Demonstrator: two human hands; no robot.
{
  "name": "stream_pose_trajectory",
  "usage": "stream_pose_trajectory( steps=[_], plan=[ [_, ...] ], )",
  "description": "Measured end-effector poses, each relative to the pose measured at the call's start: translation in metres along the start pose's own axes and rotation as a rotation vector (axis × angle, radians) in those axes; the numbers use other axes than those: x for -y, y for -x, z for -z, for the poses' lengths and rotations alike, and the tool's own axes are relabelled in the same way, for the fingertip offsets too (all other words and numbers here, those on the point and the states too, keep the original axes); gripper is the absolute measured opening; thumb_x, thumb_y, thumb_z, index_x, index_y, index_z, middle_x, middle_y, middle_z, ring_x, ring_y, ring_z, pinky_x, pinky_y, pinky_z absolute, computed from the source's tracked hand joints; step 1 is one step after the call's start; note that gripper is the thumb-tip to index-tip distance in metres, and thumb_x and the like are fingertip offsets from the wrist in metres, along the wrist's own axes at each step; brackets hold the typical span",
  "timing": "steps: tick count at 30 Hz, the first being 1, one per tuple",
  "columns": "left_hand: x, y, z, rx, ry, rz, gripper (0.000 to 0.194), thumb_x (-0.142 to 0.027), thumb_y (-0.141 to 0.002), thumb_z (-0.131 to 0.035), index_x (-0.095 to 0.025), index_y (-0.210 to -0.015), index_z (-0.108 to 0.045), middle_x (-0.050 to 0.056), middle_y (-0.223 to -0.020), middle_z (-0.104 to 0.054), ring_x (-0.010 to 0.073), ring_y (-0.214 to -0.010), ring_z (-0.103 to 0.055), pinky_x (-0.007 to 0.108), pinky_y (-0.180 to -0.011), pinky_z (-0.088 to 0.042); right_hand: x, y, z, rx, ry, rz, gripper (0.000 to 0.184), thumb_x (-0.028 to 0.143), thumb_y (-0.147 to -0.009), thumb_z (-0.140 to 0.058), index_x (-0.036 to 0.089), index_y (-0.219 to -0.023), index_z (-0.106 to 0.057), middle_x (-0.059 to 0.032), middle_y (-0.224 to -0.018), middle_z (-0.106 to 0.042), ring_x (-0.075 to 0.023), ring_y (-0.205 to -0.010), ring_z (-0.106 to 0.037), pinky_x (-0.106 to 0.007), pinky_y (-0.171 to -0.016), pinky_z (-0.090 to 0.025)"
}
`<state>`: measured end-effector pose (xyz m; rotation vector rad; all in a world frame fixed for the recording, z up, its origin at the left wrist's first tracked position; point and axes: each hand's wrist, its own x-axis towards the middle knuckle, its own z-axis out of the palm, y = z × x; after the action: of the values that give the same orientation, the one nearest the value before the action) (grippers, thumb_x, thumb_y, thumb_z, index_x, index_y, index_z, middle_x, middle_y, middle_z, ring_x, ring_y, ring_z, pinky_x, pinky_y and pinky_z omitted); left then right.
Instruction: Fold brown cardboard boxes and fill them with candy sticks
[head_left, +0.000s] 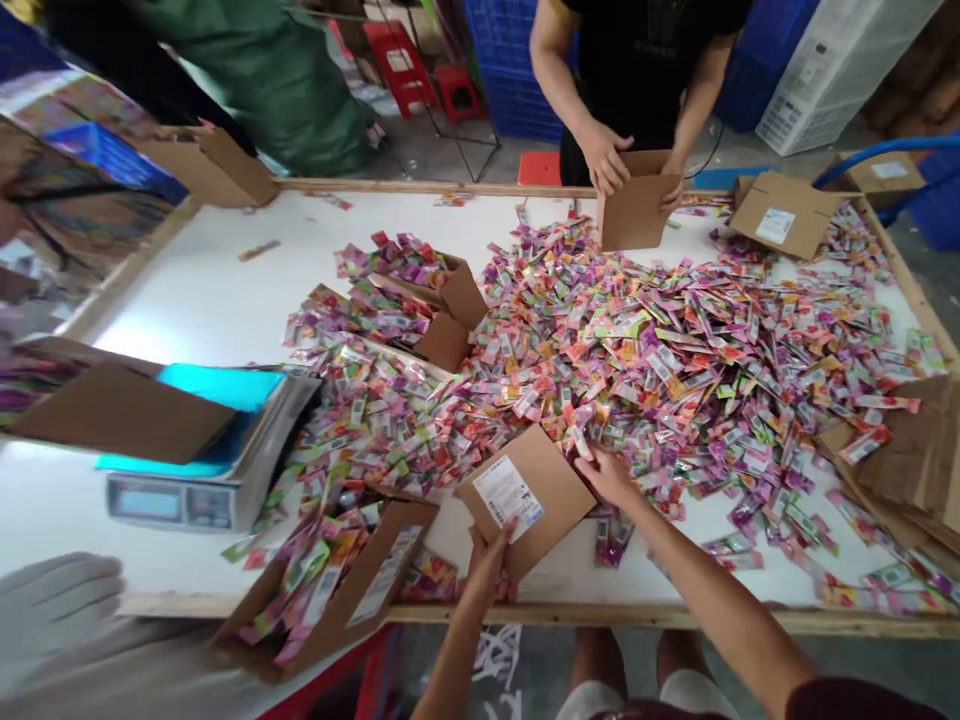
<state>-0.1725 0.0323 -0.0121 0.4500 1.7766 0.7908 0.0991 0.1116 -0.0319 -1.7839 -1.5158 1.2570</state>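
My left hand [489, 562] is closed on the near edge of a brown cardboard box [559, 492], its thumb by the white label. The box is tilted above the near side of the table, labelled face toward me. At its right edge, my right hand [609, 478] has its fingers pinched on a small stick-shaped packet [580, 440]. Beyond both hands spreads a heap of colourful stick packets [675, 350] in pink, purple, orange and green. To the left, an open box [375, 580] full of such packets leans over the table's front edge. The inside of my box is hidden.
A scale [180, 500] stands at left with a carton on it. Two packet-filled boxes [448, 340] lie mid-table. Opposite, a person [637, 100] holds a carton [637, 205]. An open carton [915, 460] sits at right. A gloved hand [60, 610] shows lower left.
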Motion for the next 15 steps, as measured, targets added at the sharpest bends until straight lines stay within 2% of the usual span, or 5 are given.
stream_pose_trajectory(
  steps=[4,6,8,12,15],
  plan=[
    [0.000,-0.011,0.000,0.021,0.005,-0.040,0.073,-0.046,-0.072,-0.092,-0.017,-0.129,-0.058,0.017,-0.125,-0.075,0.0308,-0.116,-0.073,0.038,-0.093,-0.063,-0.088,0.069,0.083,-0.719,0.145,-0.214,0.078,0.071,-0.091,-0.049,0.016,-0.146,-0.057,-0.0240,-0.149,-0.051,-0.0393,-0.145,-0.041,-0.061,-0.117,-0.033],
    [-0.002,-0.017,-0.004,0.043,-0.011,-0.045,0.065,-0.043,-0.071,-0.093,-0.017,-0.122,-0.063,0.015,-0.123,-0.077,0.0322,-0.118,-0.072,0.041,-0.097,-0.063,-0.105,0.070,0.094,-0.828,0.162,-0.439,0.084,0.073,-0.090,-0.048,0.013,-0.148,-0.054,-0.0297,-0.151,-0.047,-0.0449,-0.146,-0.036,-0.070,-0.114,-0.029],
    [-0.005,-0.020,-0.010,0.048,-0.039,-0.032,0.055,-0.038,-0.071,-0.093,-0.016,-0.115,-0.066,0.015,-0.118,-0.078,0.0329,-0.118,-0.073,0.044,-0.099,-0.062,-0.094,0.048,0.076,-0.692,0.107,-0.425,0.076,0.070,-0.092,-0.046,0.015,-0.143,-0.058,-0.0272,-0.147,-0.053,-0.0421,-0.141,-0.043,-0.067,-0.113,-0.033],
    [-0.009,-0.015,-0.021,0.092,-0.058,-0.006,0.048,-0.031,-0.072,-0.094,-0.016,-0.110,-0.068,0.015,-0.115,-0.079,0.0315,-0.115,-0.074,0.044,-0.102,-0.060,-0.020,-0.001,0.005,-0.178,-0.061,-0.042,0.050,0.057,-0.100,-0.042,0.023,-0.123,-0.070,-0.0108,-0.119,-0.073,-0.0264,-0.117,-0.064,-0.039,-0.105,-0.047],
    [0.001,-0.001,-0.025,0.133,0.019,0.014,0.053,-0.035,-0.076,-0.091,-0.017,-0.118,-0.065,0.015,-0.117,-0.079,0.0315,-0.115,-0.074,0.044,-0.100,-0.061,0.034,-0.005,-0.006,0.020,-0.068,0.072,0.044,0.052,-0.104,-0.039,0.024,-0.113,-0.073,-0.0047,-0.104,-0.076,-0.0230,-0.102,-0.067,-0.033,-0.092,-0.052]
  ],
)
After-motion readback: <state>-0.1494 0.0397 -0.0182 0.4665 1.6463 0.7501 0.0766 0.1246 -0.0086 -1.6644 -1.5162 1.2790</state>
